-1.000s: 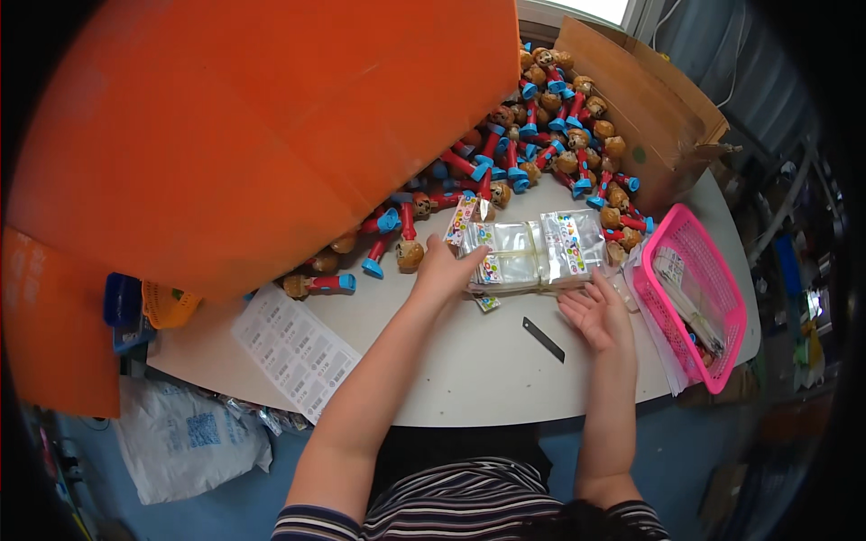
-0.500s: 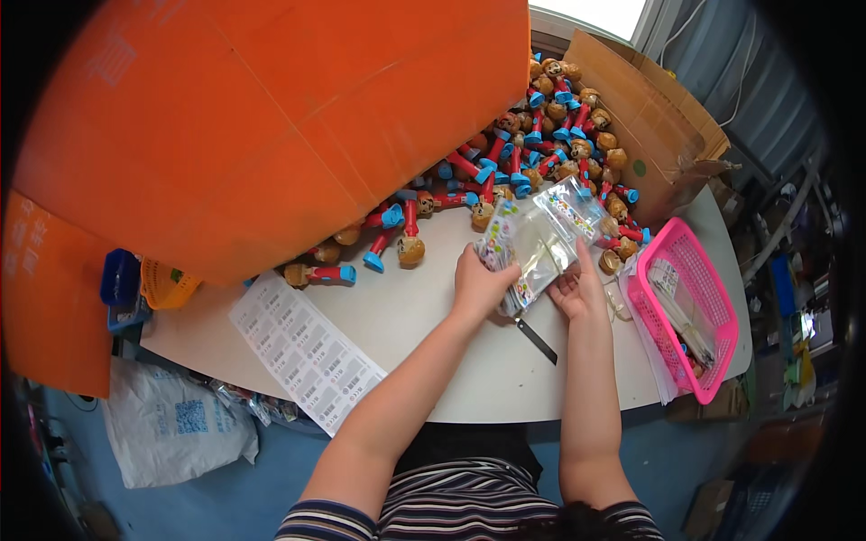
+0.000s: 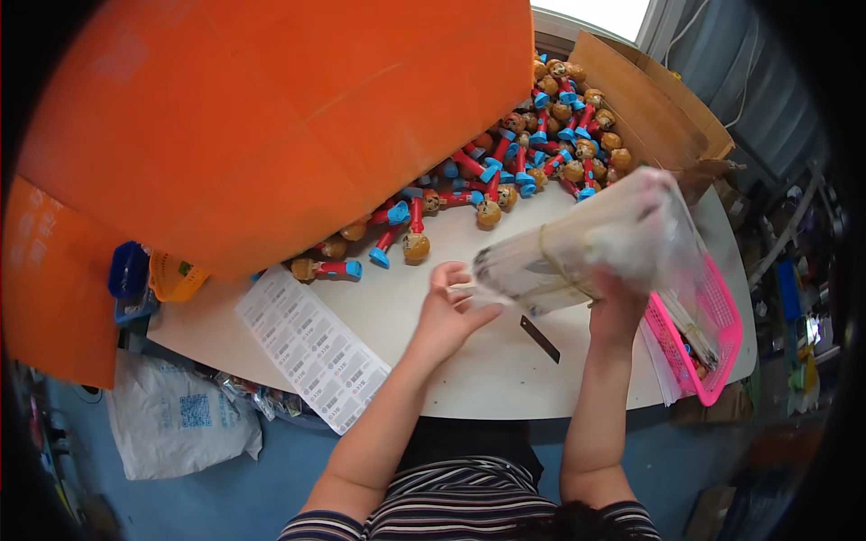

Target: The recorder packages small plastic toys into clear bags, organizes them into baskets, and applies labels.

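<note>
My right hand (image 3: 618,311) grips a thick bundle of clear plastic bags (image 3: 568,243) from below. A band (image 3: 545,248) runs around the bundle, which is raised above the table and blurred at its right end. At the bundle's left end, my left hand (image 3: 444,316) has its thumb and fingers apart, with a pale bit of film close to the fingertips. Below the bundle a dark flat blade (image 3: 539,339) lies on the table. A sheet of printed labels (image 3: 311,352) lies to the left of my left forearm.
Many red and blue figures with brown round heads (image 3: 416,247) are heaped at the back. A large orange board (image 3: 298,108) covers the far left, and a cardboard box flap (image 3: 631,99) stands behind. A pink basket (image 3: 713,388) sits right; an orange basket (image 3: 176,287) is left.
The bag bundle has been turned and lifted to the right in my right hand, its band now showing. My left hand has come away from it, moving left and slightly nearer.
</note>
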Demonstrator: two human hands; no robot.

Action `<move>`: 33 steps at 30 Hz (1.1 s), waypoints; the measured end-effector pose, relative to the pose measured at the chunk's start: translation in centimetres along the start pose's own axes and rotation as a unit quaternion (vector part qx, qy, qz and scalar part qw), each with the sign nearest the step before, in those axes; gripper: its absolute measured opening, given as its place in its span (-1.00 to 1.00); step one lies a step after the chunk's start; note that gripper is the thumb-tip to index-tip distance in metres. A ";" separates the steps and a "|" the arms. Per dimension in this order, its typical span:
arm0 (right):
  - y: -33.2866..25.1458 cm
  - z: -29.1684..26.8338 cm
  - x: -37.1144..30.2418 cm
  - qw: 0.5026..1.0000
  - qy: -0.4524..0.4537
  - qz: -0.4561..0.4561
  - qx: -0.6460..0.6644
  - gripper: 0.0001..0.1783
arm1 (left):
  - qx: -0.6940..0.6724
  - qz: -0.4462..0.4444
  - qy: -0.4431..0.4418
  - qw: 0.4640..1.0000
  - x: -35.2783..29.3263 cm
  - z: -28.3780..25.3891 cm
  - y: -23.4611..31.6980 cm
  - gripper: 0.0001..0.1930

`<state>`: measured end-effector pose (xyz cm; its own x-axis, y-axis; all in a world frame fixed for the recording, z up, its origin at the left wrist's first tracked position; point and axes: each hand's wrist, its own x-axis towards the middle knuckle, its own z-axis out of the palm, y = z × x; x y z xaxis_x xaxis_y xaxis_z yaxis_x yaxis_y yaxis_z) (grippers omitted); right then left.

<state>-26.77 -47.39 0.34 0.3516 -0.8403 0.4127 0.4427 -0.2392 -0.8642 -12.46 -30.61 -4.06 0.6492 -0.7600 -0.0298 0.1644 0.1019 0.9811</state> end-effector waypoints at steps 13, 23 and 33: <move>7.5 1.2 -5.4 0.707 -0.456 -0.363 -0.401 -0.64 | 0.306 -0.028 0.017 0.951 -5.5 -3.6 -0.6 -0.26; 2.7 -3.4 -8.3 0.780 -0.234 0.044 -0.579 -0.68 | 0.428 -0.054 0.049 0.901 -3.1 -1.8 0.5 -0.12; 6.4 -12.4 -1.3 0.775 -0.107 -0.019 -0.622 -0.85 | 0.424 -0.074 -0.016 0.902 0.0 0.8 -2.1 -0.33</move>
<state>-34.63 -53.81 -9.29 0.5460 -0.7529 0.3676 -0.6358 -0.6581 -0.4033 -13.43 -31.33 -5.93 0.6424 -0.7446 -0.1812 -0.3888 -0.5205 0.7603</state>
